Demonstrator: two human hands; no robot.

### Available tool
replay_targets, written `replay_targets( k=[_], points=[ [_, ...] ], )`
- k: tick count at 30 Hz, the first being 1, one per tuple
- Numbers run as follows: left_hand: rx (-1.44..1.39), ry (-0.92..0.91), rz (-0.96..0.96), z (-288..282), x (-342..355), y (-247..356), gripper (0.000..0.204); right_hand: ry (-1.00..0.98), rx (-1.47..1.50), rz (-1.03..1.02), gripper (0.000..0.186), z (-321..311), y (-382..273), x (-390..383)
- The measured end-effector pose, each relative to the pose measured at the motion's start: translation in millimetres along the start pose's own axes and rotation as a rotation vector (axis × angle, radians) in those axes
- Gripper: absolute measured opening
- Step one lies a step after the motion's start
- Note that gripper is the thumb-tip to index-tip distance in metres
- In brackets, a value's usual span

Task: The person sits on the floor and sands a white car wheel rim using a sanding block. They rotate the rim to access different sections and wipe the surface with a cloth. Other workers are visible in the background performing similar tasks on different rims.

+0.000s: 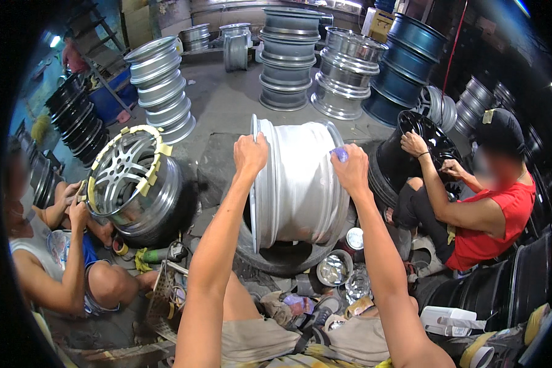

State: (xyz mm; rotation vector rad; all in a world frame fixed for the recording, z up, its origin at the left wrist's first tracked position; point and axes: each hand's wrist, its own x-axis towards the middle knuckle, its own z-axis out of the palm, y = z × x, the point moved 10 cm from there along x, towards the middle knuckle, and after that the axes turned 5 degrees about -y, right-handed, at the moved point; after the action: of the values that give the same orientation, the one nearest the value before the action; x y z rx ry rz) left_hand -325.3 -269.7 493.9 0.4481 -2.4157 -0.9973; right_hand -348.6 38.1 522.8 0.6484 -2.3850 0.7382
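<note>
A large silver-white wheel rim [297, 184] stands on its side in front of me, resting on a black tyre [279, 264] lying flat. My left hand [250, 153] grips the top of the rim's left flange, fingers curled over it. My right hand [351, 165] holds a small purple pad [341, 155] against the upper right part of the rim. Below the tyre sit a metal bowl [334, 268] and a white-lidded can [354, 238].
Stacked silver rims [159, 89] and blue rims [402, 67] stand beyond. At left, a co-worker [46, 264] works at a taped alloy wheel [135, 199]; at right, another in red [481, 227] works on a black rim [405, 147]. A green tool [156, 256] lies among floor clutter.
</note>
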Motion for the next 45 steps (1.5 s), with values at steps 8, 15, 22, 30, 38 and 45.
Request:
replay_targets(
  k=[8,15,22,30,38,45],
  points=[
    [0.012,0.060,0.048,4.9,-1.7,-7.4,0.050,-0.004,0.001,0.090,0.024,-1.2,4.8,0.8],
    [0.029,0.010,-0.033,0.6,-7.2,-9.4,0.048,-0.048,0.049,0.248,0.032,-3.6,-0.5,-21.5],
    [0.008,-0.008,-0.001,4.6,-2.7,-3.5,0.048,0.018,0.002,0.250,0.034,-1.2,17.7,5.3],
    [0.024,0.051,0.026,3.0,-4.0,-1.7,0.048,-0.059,0.055,0.277,0.032,5.3,24.2,22.5],
    [0.003,0.065,0.031,0.1,-6.3,-2.7,0.048,-0.118,0.133,0.247,0.031,10.3,21.9,25.2],
    [0.017,-0.010,-0.003,2.3,-1.9,-11.8,0.048,-0.308,0.125,0.083,0.031,7.2,12.4,32.7]
  ],
)
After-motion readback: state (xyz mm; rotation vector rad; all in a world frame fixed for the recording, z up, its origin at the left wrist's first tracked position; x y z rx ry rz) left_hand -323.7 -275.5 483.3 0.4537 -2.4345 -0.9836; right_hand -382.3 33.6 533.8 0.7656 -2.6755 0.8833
